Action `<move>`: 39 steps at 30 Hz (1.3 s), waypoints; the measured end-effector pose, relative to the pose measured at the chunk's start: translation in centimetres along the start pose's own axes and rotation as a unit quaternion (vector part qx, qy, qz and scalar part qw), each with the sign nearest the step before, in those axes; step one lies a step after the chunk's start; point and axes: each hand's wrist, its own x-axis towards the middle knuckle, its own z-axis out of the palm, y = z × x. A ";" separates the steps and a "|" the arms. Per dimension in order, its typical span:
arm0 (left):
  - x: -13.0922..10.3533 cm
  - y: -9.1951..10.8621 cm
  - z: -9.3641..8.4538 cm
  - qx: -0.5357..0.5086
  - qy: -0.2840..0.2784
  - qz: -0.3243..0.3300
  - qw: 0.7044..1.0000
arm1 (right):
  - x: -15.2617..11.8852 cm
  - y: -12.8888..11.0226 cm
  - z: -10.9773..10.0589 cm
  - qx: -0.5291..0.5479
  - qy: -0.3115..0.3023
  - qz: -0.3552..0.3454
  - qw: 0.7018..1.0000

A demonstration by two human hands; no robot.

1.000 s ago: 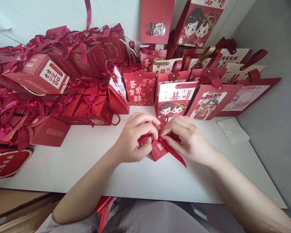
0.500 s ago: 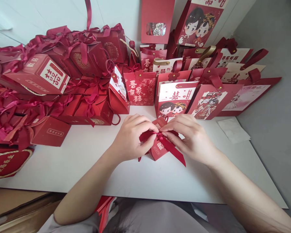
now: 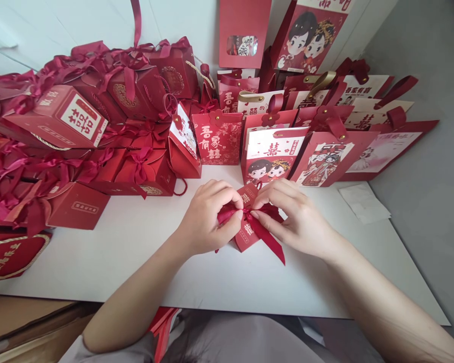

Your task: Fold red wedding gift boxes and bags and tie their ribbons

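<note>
A small red gift box (image 3: pixel 247 239) with gold lettering stands on the white table in front of me, partly hidden by my hands. Dark red ribbon (image 3: pixel 269 241) is gathered in a bow on top of it, one tail hanging toward me on the right. My left hand (image 3: pixel 215 216) pinches the ribbon's left side between thumb and index finger. On the other side of the knot, my right hand (image 3: pixel 293 218) is also pinched on the ribbon. The fingertips of both hands are close together at the knot.
Many red boxes with ribbon bows (image 3: pixel 147 166) are stacked at the left. Upright red and white gift bags (image 3: pixel 274 154) fill the back right. A folded white tissue (image 3: pixel 364 202) lies by the grey wall (image 3: pixel 427 126). The white table (image 3: pixel 136 272) ends just before my body.
Both hands stay on the ribbon, with fingertips shifted slightly at the knot. The hanging ribbon tail has moved a little left and down.
</note>
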 end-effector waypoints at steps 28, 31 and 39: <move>0.6 -0.7 -1.7 0.096 -0.078 0.155 0.980 | 0.3 -0.2 0.4 0.044 -0.010 -0.001 0.999; 0.5 -0.7 -2.2 0.073 -0.099 0.144 0.982 | 0.2 -0.1 0.2 0.047 -0.029 -0.029 0.998; 0.0 -0.9 -2.8 0.066 -0.107 0.138 0.982 | 0.2 0.3 -0.6 0.027 -0.067 -0.111 0.991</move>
